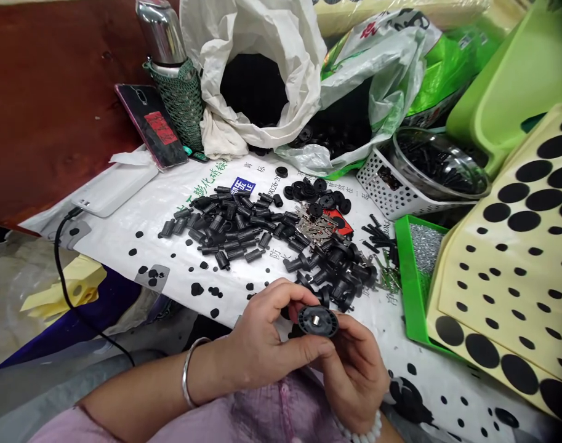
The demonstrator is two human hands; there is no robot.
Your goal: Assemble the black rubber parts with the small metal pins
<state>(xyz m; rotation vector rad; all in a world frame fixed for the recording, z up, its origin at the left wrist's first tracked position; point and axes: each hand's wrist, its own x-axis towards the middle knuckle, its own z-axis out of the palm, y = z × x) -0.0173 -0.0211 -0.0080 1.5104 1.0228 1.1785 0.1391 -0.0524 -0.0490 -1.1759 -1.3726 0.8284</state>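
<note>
My left hand [278,335] pinches a round black plastic part [317,321] between thumb and fingers. Its disc face is turned up, with a shiny metal piece in the centre. From the right, my right hand [354,363] closes on the same part, its fingers curled behind and partly hidden. Just beyond my fingers lies a pile of black parts with round flanges [338,267]. Farther left are many black cylindrical plastic pieces [234,224]. Flat metal strips [318,224] lie between the piles, with black discs [308,189] behind them.
A white sack [303,67] and a plastic bag [396,74] stand at the back. A white basket [377,184] and a green tray [407,283] with tiny metal pieces are on the right, beside yellow sheets of black dots [506,246]. Left are a phone [146,123], power bank [114,187] and flask [170,67].
</note>
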